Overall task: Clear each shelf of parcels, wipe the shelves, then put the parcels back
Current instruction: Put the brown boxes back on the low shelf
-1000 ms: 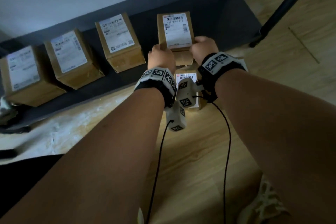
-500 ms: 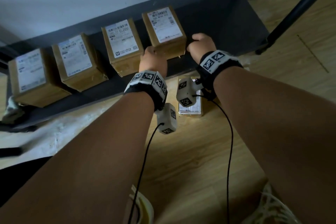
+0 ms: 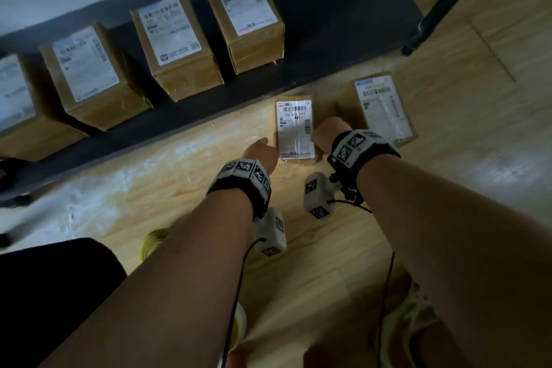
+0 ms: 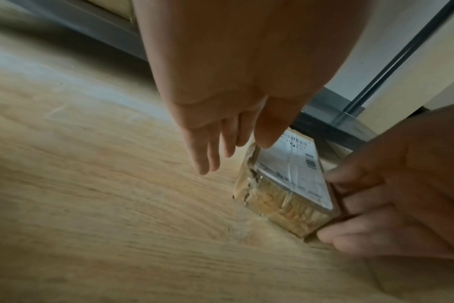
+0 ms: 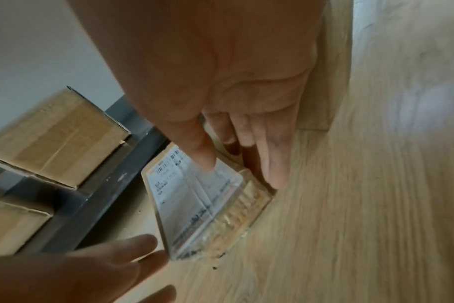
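Note:
A flat brown parcel (image 3: 294, 128) with a white barcode label lies on the wooden floor just in front of the dark bottom shelf (image 3: 343, 39). My right hand (image 3: 324, 134) grips its right edge: in the right wrist view the thumb rests on the label of the parcel (image 5: 184, 205) and the fingers (image 5: 272, 174) run down its side. My left hand (image 3: 260, 152) is at the parcel's left edge with its fingers (image 4: 205, 160) straight, holding nothing. Several taller parcels (image 3: 248, 9) stand in a row on the shelf.
A second labelled parcel (image 3: 385, 110) lies on the floor right of my right hand. A black pole (image 3: 448, 0) slants up at the shelf's right end, and the shelf's right part is bare. My shoe (image 3: 412, 317) is at the lower right.
Both hands set a tall parcel on the shelf beside the others, let go, then dropped back to the flat parcel on the floor, where the right hand took hold.

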Tool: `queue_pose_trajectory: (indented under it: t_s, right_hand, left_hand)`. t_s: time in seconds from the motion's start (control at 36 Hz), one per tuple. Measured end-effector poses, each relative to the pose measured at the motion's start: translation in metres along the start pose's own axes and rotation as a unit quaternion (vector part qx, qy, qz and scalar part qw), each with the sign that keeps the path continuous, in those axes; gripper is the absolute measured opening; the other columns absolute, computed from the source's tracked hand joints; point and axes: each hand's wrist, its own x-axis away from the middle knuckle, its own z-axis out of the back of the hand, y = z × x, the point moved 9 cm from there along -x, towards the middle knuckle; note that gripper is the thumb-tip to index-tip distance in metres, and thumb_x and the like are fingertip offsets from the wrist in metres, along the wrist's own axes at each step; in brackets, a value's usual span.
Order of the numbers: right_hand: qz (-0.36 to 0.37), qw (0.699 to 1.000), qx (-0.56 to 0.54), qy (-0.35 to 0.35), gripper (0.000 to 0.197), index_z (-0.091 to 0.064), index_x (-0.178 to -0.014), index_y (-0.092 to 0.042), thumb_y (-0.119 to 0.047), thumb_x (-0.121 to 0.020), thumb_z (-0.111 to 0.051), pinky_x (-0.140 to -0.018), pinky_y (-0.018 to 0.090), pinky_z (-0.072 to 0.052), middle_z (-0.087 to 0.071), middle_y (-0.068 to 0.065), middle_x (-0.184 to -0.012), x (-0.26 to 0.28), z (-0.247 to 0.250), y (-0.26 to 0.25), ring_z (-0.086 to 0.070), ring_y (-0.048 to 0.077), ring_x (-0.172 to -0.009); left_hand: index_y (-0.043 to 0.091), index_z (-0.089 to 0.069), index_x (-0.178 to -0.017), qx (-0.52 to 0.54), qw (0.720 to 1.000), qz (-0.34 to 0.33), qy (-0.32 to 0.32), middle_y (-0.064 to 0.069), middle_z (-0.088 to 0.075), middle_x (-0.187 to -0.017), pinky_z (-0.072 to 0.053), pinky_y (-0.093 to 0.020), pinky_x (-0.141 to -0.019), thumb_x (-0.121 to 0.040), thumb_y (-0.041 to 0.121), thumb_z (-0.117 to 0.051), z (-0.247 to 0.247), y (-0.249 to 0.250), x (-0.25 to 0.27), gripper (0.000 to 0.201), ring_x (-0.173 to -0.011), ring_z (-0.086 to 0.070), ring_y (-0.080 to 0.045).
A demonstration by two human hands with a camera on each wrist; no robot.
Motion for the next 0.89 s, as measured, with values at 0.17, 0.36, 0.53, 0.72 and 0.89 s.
queue_pose_trajectory:
  t_s: [0.17,0.36,0.53,0.72,0.89]
  right_hand:
    - [-0.023,0.993,-0.114,-0.001,0.029,-0.053,-0.122,-0.007,-0.023,-0.098,-0.054,-0.084,0.031,-0.047,-0.059,0.008,-0.123,-0.004,-0.022,0.009,-0.059,0.024,-0.111]
    - [-0.089,0.937,-0.337,-0.032,0.028,-0.041,-0.07,-0.016,-0.016,-0.094,-0.054,-0.077,0.028,-0.049,-0.052,0.003,-0.082,0.002,-0.044,0.03,-0.056,0.018,-0.072]
    - [-0.058,0.906,-0.418,0.042,0.019,-0.046,-0.085,-0.03,-0.023,-0.08,-0.063,-0.086,0.037,-0.057,-0.063,0.011,-0.116,-0.005,-0.034,0.042,-0.065,0.026,-0.105]
    - [-0.031,0.881,-0.462,0.092,0.015,-0.043,-0.084,-0.028,-0.025,-0.085,-0.058,-0.088,0.036,-0.056,-0.057,0.005,-0.105,0.008,0.018,0.051,-0.063,0.025,-0.11]
    - [-0.024,0.85,-0.51,0.129,0.02,-0.039,-0.077,-0.026,-0.025,-0.094,-0.051,-0.092,0.034,-0.054,-0.045,-0.006,-0.083,0.013,0.072,0.065,-0.06,0.023,-0.115]
  left_hand:
    - [0.002,-0.053,-0.127,-0.06,0.997,-0.057,-0.01,-0.018,-0.057,-0.125,-0.035,-0.029,-0.072,-0.097,0.003,-0.04,-0.01,0.012,-0.004,0.033,-0.107,-0.056,-0.031]
    - [-0.003,-0.061,-0.118,0.053,0.998,-0.041,-0.01,-0.02,-0.064,-0.117,-0.053,-0.045,-0.088,-0.093,-0.001,-0.045,-0.014,0.005,-0.002,0.03,-0.091,-0.063,-0.024]
    - [-0.006,-0.066,-0.099,0.102,0.991,-0.062,0.055,-0.019,-0.067,-0.101,-0.055,-0.047,-0.084,-0.09,-0.004,-0.043,0.007,0.013,0.019,0.025,-0.09,-0.066,-0.03]
    - [0.01,-0.061,-0.102,0.173,0.975,-0.1,0.096,-0.009,-0.063,-0.093,-0.051,-0.037,-0.069,-0.093,0.002,-0.036,0.036,0.057,0.036,0.027,-0.079,-0.067,-0.028]
    - [0.011,-0.061,-0.102,0.149,0.979,-0.124,0.059,-0.014,-0.065,-0.098,-0.053,-0.041,-0.082,-0.092,0.003,-0.043,0.051,0.103,0.029,0.022,-0.087,-0.064,-0.028]
